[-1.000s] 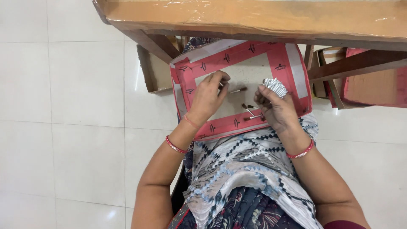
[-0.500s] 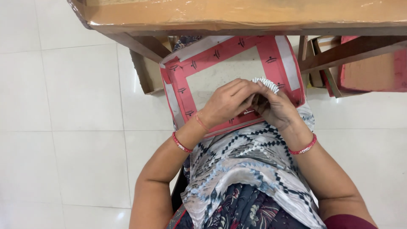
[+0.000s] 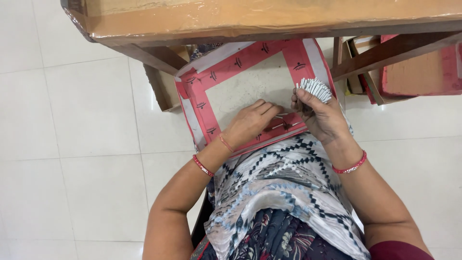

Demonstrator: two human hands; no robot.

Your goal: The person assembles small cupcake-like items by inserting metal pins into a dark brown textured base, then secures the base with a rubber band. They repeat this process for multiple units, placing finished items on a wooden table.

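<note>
Shallow red-rimmed cardboard tray w/ pale speckled floor (image 3: 226,77) lies on the person's lap, tilted, far edge tucked under a wooden table wrapped in clear plastic film (image 3: 269,17). Inside the tray, near its lower edge: a few thin loose sticks w/ pale tips (image 3: 284,126), scattered betw. the two hands; rest of the tray floor is bare.

Left hand (image 3: 250,126) rests palm-down on the tray's near rim & floor, fingers stretched flat and close together, tips pointing at the loose sticks, touching or just beside them; can't tell if any stick is pinched.

Right hand (image 3: 323,118) is curled round a tight bundle of thin sticks w/ white ends (image 3: 315,89), fingers closed on it, white ends fanning up & out above the fist, over the tray's right rim.

Red bead bangle on each wrist: left-wrist bangle (image 3: 202,165), right-wrist bangle (image 3: 350,166). A thinner red thread also sits on the left wrist nearer the hand.

Patterned grey-white-black cloth (image 3: 284,183) covers the lap under the tray's near edge.

Around: brown cardboard box (image 3: 161,86) on the white tiled floor (image 3: 72,144), left of the tray, partly under the table. Right side: table's wooden brace (image 3: 385,55) slants across, w/ stacked red-and-brown cardboard trays (image 3: 414,72) behind it, partly hidden by the brace.
</note>
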